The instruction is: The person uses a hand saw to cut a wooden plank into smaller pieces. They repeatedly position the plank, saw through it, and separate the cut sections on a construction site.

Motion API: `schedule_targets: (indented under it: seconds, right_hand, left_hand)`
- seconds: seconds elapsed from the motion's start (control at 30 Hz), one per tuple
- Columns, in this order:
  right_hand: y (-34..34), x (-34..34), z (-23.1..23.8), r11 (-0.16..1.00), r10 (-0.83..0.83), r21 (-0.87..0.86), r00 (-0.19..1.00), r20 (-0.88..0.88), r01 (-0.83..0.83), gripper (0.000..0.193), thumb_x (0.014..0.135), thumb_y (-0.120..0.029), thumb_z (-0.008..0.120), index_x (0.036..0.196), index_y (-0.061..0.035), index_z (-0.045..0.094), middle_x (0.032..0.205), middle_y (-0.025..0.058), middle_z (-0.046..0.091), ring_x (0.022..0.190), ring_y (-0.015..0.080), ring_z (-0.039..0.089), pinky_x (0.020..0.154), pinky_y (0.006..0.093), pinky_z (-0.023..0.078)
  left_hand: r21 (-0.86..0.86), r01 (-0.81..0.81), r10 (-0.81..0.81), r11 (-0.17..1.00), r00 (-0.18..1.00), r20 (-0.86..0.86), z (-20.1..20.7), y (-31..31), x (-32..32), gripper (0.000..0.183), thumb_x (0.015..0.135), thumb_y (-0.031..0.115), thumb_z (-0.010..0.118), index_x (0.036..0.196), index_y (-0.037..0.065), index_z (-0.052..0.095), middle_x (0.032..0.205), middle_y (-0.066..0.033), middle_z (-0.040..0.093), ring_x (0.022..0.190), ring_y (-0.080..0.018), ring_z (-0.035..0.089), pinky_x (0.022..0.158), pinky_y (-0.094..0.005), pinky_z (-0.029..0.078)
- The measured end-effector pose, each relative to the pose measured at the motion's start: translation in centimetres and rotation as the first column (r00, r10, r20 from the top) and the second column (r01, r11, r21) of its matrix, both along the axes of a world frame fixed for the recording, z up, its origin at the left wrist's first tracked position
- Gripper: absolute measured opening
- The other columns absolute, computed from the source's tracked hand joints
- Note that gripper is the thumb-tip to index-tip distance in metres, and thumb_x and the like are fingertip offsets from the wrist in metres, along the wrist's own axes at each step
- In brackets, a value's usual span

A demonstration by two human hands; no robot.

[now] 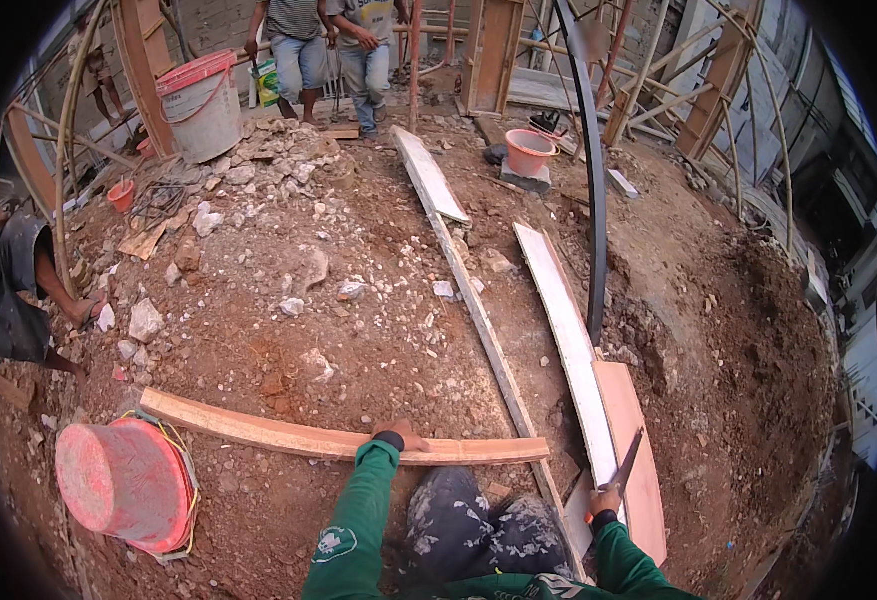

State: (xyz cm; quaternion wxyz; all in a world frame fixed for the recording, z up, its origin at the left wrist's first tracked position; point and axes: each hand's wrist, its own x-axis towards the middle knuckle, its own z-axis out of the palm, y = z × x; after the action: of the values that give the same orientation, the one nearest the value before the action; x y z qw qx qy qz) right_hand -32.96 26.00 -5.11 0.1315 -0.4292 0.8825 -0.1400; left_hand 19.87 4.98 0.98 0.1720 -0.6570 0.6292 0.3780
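A long wooden beam (289, 437) lies crosswise in front of my knees, its right end resting over a narrow plank (499, 365). My left hand (405, 434) is closed over the beam's near middle; the fingertips are partly hidden. Off to the right, my right hand (607, 502) grips what looks like a handsaw (630, 462), its dark tapered blade pointing up and away from the beam. Below that blade lie a white-faced board (566, 310) and a reddish-brown board (631, 410), side by side.
An overturned red bucket (109, 480) sits at the left by the beam's end. Rubble (249, 180) covers the dirt beyond. A dark curved post (596, 200) rises at right. Two people (304, 60) stand at the back, another (19, 280) at the left edge.
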Motion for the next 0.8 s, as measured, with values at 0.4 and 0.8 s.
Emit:
schedule_targets:
  seconds: [0.4,0.8]
  right_hand:
    - [18.4,0.7,-10.3,0.922,-0.098,0.387,0.956,0.277,-0.017,0.077,0.069,-0.033,0.089,0.133,-0.0027,0.058,0.127,0.0287,0.055,0.116,0.0454,0.059,0.102,0.0487,0.05]
    - [16.2,1.5,-9.0,0.965,-0.013,0.263,0.995,0.101,-0.014,0.052,0.072,-0.014,0.076,0.121,-0.0076,0.058,0.116,0.0218,0.055,0.111,0.0441,0.053,0.096,0.0521,0.044]
  left_hand:
    - [0.038,0.077,-0.075,0.996,0.996,-0.048,-1.0,-0.9,-4.5,0.076,0.065,0.076,0.076,0.1,0.009,0.082,0.112,-0.0174,0.075,0.108,-0.0347,0.069,0.099,-0.0443,0.051]
    - [0.001,-0.014,0.014,1.0,1.0,-0.004,-3.8,-1.7,-13.1,0.085,0.058,0.08,0.079,0.109,0.012,0.081,0.109,-0.0189,0.076,0.109,-0.0357,0.069,0.098,-0.0438,0.052]
